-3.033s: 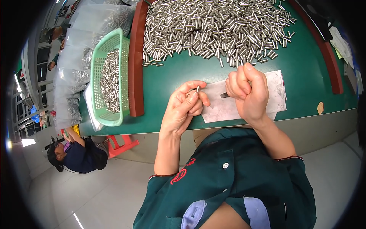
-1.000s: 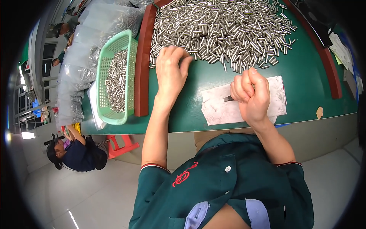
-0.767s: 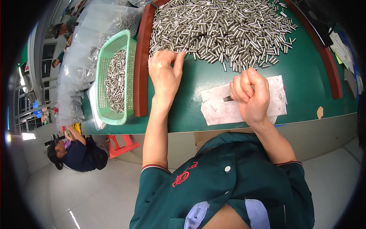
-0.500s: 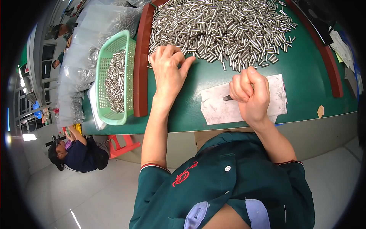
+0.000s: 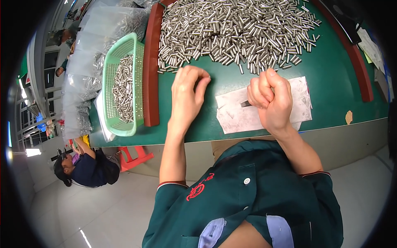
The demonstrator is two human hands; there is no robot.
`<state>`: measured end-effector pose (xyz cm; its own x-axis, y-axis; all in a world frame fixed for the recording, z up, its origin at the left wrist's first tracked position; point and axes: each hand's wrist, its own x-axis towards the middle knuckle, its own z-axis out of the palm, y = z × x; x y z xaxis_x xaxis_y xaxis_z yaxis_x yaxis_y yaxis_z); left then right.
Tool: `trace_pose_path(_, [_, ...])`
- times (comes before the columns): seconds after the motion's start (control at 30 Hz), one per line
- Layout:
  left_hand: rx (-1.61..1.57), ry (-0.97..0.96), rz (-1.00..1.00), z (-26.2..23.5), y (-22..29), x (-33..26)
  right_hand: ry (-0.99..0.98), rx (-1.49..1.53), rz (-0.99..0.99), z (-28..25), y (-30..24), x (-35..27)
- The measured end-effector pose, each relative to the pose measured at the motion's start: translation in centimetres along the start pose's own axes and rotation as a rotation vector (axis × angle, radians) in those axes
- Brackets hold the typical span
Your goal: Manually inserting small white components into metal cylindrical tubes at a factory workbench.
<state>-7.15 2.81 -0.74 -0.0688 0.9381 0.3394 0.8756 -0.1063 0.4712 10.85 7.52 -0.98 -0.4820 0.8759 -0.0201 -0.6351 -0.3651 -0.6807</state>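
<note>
My left hand (image 5: 188, 97) lies on the green table (image 5: 331, 82) at the near edge of a big pile of small metal pins (image 5: 235, 29). Its fingers curl in with thumb and fingertips pinched together; whether a pin is between them is hidden. My right hand (image 5: 271, 99) is a closed fist over a white paper sheet (image 5: 235, 118). It grips a small dark tool (image 5: 245, 103) whose tip sticks out to the left.
A red-brown wooden rail (image 5: 151, 70) borders the table's left side. Beyond it stand a green plastic basket (image 5: 108, 89) holding pins and clear bags of pins (image 5: 84, 53). Another person (image 5: 82, 167) sits low at the left near a red stool (image 5: 134, 156). Papers (image 5: 372, 45) lie far right.
My left hand went from beside my right hand out to the pile's edge, spread its fingers among the pins, and has now curled them in. My right fist stayed over the paper.
</note>
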Motion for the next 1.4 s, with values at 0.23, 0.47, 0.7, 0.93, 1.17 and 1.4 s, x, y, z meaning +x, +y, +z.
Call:
trace_pose_path(0.23, [-0.616,-0.038,-0.459,0.6,2.3,-4.0,-0.010,-0.008,0.002,0.2,0.1,0.1])
trace_pose_path(0.47, [-0.726,-0.052,-0.602,0.4,2.7,-4.6,-0.008,0.014,0.006,0.0,0.1,0.0])
trace_pose_path(0.7, [-0.332,-0.103,-0.275,1.2,5.6,-4.4,-0.001,-0.042,0.011,0.2,0.0,0.1])
trace_pose_path(0.93, [-0.185,-0.044,-0.194,2.8,6.1,-4.7,0.014,0.057,0.028,-0.5,-0.1,0.0])
trace_pose_path(1.17, [-0.199,0.022,-0.202,3.3,6.1,-5.0,-0.001,0.078,0.073,-0.6,0.0,0.1])
trace_pose_path(1.4, [-0.188,0.057,-0.195,3.4,6.1,-5.0,0.022,0.184,0.040,-0.4,0.1,0.1])
